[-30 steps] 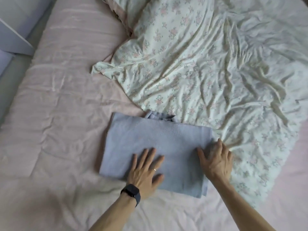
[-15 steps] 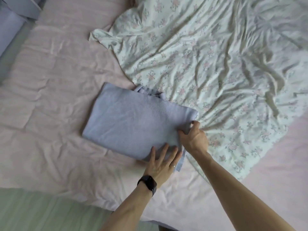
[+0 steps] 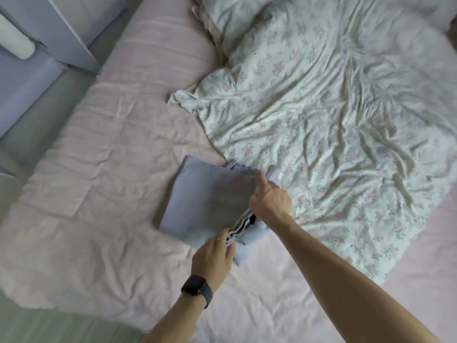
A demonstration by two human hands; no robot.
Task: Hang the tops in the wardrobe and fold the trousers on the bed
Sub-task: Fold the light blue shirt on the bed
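Folded trousers lie on bed, 8 o'clock of quilt | left hand pinches layers at their 5 o'clock corner | right hand grips 3 o'clock edge | best lifted evenly, layers aligned, folding toward 9 o'clock.

Folded trousers on bed, left of duvet.
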